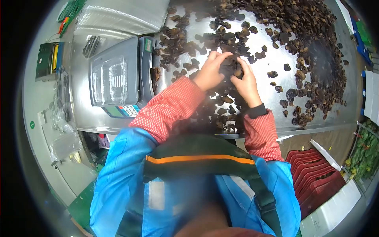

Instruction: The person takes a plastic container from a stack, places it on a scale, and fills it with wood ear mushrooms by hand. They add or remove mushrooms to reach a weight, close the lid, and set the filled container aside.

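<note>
Between my two hands is a clump of dark brown wood ear mushrooms (231, 67). My left hand (210, 72) curls around its left side, and my right hand (246, 84) closes on it from the right. Many more loose wood ear mushrooms (225, 99) lie on the metal table (260, 73) below and around both hands. Left of my left forearm stands a grey digital scale (146, 65), with a clear plastic tray (114, 81) on its platform. What the undersides of my fingers touch is hidden.
A large spread of wood ear mushrooms (302, 31) covers the table's right side. Stacked clear plastic trays (122, 15) stand at the upper left. Dark red crates or folded sheets (316, 177) and leafy greens (365, 150) are at the lower right. The table's front edge runs before my body.
</note>
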The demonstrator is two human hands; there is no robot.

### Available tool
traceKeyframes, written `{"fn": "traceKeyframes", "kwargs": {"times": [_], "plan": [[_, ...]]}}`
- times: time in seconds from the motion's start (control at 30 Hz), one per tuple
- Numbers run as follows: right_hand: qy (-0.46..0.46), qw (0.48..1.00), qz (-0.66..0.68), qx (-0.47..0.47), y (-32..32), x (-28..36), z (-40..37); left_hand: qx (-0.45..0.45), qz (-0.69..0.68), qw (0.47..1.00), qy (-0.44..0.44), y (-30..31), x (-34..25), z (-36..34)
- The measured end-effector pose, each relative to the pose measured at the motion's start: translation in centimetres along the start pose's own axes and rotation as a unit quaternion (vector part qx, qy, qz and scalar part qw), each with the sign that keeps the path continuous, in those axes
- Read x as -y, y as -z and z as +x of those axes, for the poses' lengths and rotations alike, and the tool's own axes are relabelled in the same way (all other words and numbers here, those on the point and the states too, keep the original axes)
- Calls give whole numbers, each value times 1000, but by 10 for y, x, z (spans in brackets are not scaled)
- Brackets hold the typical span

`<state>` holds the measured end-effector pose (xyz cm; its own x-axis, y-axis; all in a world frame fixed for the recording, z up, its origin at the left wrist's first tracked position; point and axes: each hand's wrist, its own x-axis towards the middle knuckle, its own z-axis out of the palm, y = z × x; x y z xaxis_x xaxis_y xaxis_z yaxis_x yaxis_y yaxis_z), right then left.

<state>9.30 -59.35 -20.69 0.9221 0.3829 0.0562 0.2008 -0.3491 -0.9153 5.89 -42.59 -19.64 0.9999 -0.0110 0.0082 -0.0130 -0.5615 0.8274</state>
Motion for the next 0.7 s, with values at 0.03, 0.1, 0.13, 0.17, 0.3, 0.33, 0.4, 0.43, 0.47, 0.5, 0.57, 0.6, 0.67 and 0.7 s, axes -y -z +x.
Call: {"fn": "traceKeyframes", "kwargs": {"times": [0.03,0.1,0.13,0.17,0.3,0.33,0.4,0.43,0.47,0.5,0.57,0.6,0.67,0.7], "plan": [[-82,993,84,25,0,3,-6,-10,-20,1000,-3,2,-4,-5],[-139,978,145,46,-4,15,-13,-21,-52,998,8,11,-13,-14],[-115,985,125,40,-7,19,-15,-27,-67,997,12,19,-18,-18],[-100,988,108,45,-8,29,-14,-50,-61,997,2,28,-25,-23],[27,998,25,58,-20,106,-2,-119,-58,991,-24,80,-38,-46],[53,996,4,65,-26,123,2,-141,-48,988,-36,97,-39,-53],[63,993,2,96,-44,158,10,-183,-26,981,-58,133,-43,-69],[104,989,-5,106,-56,172,16,-195,-22,980,-43,153,-45,-78],[144,983,-13,114,-69,185,22,-204,-28,978,-34,172,-41,-87],[171,976,-41,126,-83,198,28,-223,-21,974,-37,189,-37,-96],[204,965,-24,163,-115,217,39,-253,-42,966,-12,220,-33,-116],[216,960,-25,176,-132,226,42,-261,-54,964,18,233,-28,-126],[190,954,-29,228,-162,246,47,-274,3,961,41,258,-2,-149],[194,949,-38,245,-178,250,49,-284,6,957,55,266,10,-157]]}}
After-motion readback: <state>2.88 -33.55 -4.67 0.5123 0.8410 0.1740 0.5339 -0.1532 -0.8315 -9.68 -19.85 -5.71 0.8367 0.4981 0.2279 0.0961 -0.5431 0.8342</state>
